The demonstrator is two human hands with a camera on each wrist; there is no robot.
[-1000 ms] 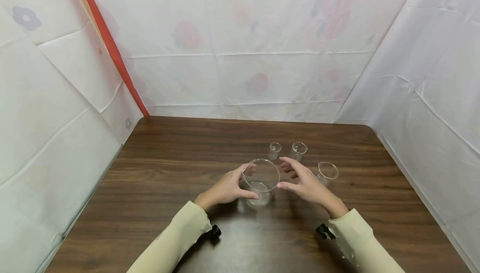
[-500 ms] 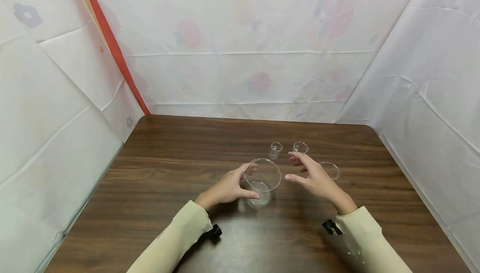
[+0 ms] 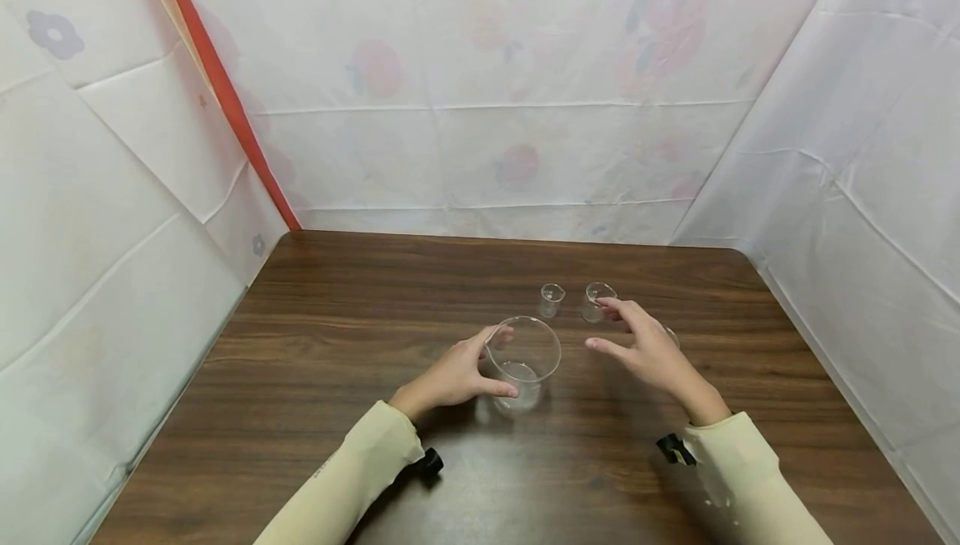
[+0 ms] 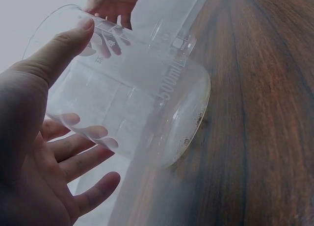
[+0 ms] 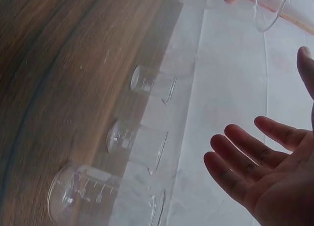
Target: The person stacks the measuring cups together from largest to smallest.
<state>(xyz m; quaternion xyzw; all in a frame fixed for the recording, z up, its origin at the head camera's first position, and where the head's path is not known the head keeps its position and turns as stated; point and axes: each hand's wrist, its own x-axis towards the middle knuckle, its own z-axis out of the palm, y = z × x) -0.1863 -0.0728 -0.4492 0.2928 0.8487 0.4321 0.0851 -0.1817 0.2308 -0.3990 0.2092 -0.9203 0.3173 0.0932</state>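
A large clear glass beaker (image 3: 531,391) stands upright on the brown wooden table, with "500ml" printed on its wall in the left wrist view. My left hand (image 3: 453,372) holds it from the left side, thumb toward the front and fingers round the back. To the right, my right hand (image 3: 648,355) hovers with spread, relaxed fingers and nothing in them. Its fingertips overlap a small beaker (image 3: 590,312) in the head view; the right wrist view shows them apart. Behind that hand, a medium beaker (image 5: 98,199) is mostly hidden from the head view.
The smallest beaker (image 3: 551,302) stands behind the large one, left of the small beaker. White patterned sheets (image 3: 480,112) enclose the table (image 3: 337,303) at the back and both sides. A red strip (image 3: 225,95) runs down the back left corner.
My right hand has moved away from the large beaker, to the right, and now covers most of the medium beaker. The left hand and the large beaker stay in place.
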